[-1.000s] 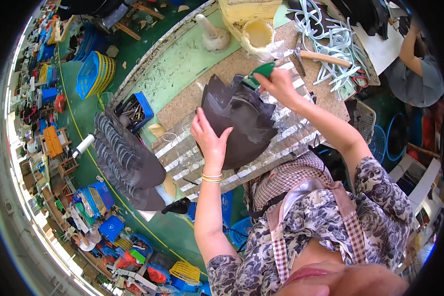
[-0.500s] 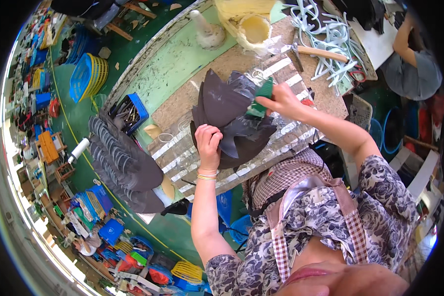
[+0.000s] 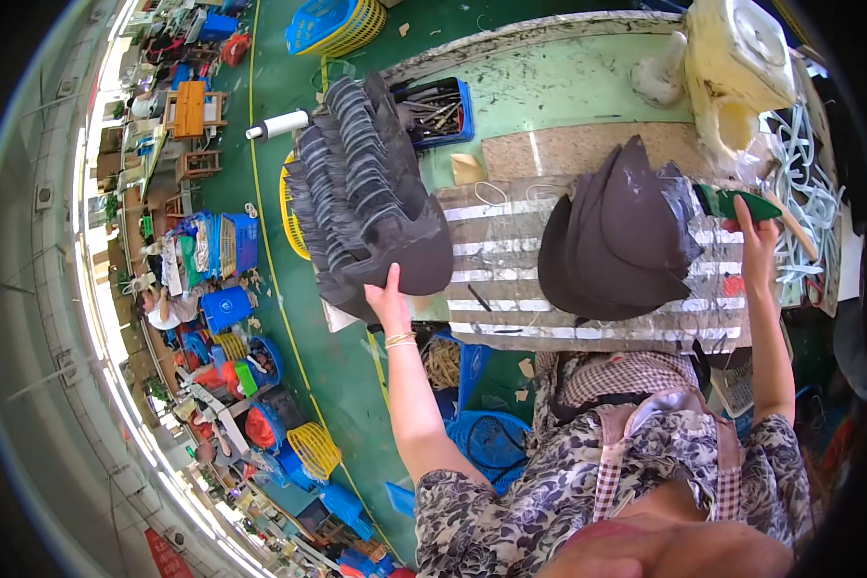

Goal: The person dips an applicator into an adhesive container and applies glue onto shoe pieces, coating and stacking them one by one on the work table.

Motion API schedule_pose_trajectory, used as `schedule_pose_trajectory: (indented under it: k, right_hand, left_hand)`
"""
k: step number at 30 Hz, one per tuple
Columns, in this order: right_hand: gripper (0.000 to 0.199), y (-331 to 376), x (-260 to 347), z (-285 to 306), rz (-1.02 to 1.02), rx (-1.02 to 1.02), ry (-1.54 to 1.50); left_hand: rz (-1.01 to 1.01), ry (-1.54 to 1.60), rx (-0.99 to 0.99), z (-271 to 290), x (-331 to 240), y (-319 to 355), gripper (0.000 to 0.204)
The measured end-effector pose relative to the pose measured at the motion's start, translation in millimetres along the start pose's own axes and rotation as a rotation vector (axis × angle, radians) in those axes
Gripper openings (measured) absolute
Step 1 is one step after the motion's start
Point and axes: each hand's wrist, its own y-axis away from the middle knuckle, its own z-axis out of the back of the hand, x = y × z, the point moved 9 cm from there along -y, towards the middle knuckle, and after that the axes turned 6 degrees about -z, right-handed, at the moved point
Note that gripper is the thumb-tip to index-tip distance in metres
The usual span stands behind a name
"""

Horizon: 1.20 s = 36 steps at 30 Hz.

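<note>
My right hand (image 3: 759, 231), at the right side of the work board, grips a green brush-like tool (image 3: 763, 206). Left of it, a fanned pile of dark, curved flat pieces (image 3: 636, 222) lies on the board; some have shiny edges. My left hand (image 3: 388, 301) is at the near edge of a second, larger stack of dark curved pieces (image 3: 409, 246), overlapping in rows with shiny edges. Its thumb lies on top of a front piece, and the other fingers are partly hidden at the edge.
The striped board (image 3: 501, 260) rests on a green table (image 3: 549, 91). A blue tray of tools (image 3: 443, 111) stands behind the larger stack. At the far right are a yellowed plastic container (image 3: 742, 58), a white-coated bottle (image 3: 660, 72), pale strips (image 3: 800, 183) and a wooden handle (image 3: 793, 226).
My left hand has left the pile on the board and gone left to the larger stack. The green tool has moved off the pile to its right. The view has swung left.
</note>
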Motion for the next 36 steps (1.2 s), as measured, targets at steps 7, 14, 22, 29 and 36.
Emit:
schedule_pose_trajectory:
  k: [7, 14, 22, 29, 36]
  right_hand:
    - [0.019, -72, 19, -5, 0.137, -0.106, 0.124]
    - [0.02, -126, 55, 9, 0.431, -0.272, 0.672]
    - [0.027, -135, 4, 9, -0.179, 0.189, 0.002]
    - [0.025, -63, -42, -23, -0.249, 0.415, -0.357]
    - [0.022, -72, -63, -27, -0.26, 0.296, 0.068]
  left_hand:
    - [-0.673, -1.437, -0.363, 3, -20, -26, 0.086]
    - [-0.741, -1.057, 0.157, -214, -38, 29, 0.081]
    - [-0.759, -1.266, 0.76, -426, 19, 153, 0.082]
    - [-0.794, -1.294, 0.908, -413, 28, 163, 0.07]
    - [-0.573, -1.214, 0.898, -420, 10, 158, 0.083]
